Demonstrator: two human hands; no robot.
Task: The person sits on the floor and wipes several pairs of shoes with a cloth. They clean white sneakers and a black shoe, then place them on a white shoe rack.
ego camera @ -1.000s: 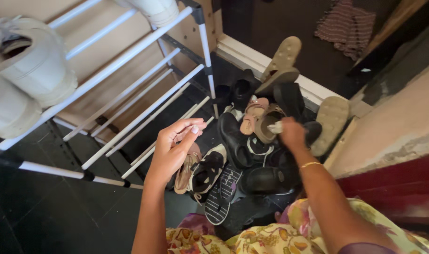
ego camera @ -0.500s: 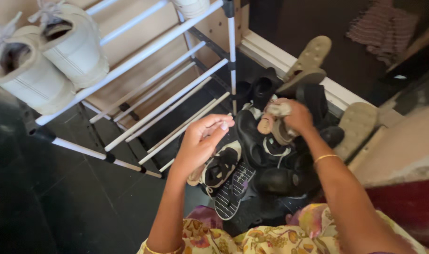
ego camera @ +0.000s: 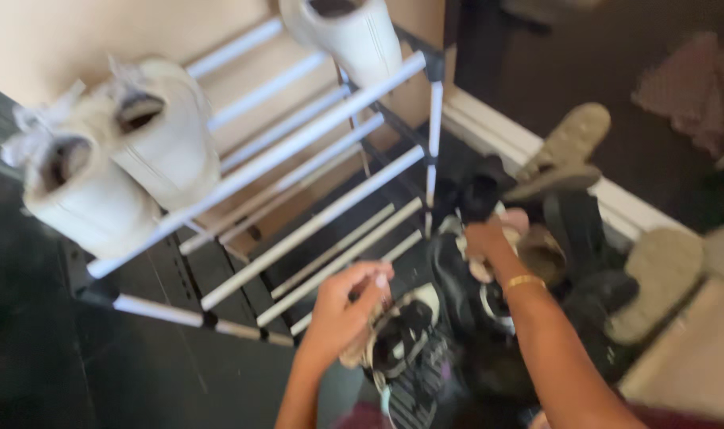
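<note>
Two white sneakers (ego camera: 116, 171) sit on the top rails of a white shoe rack (ego camera: 314, 159) at the left. Below it, the left hand (ego camera: 342, 306) hovers with fingers curled loosely, holding nothing. Further right, the right hand (ego camera: 483, 238) grips a pinkish sandal (ego camera: 511, 226) atop the shoe pile (ego camera: 537, 270) on the floor, though blur hides its fingers.

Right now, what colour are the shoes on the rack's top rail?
Cream-white shoes, clearest in the head view.

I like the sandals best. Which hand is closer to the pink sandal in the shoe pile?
The right hand: it is right at the pink sandal, seemingly touching it. The left hand hangs lower left, over a black-and-white shoe.
</note>
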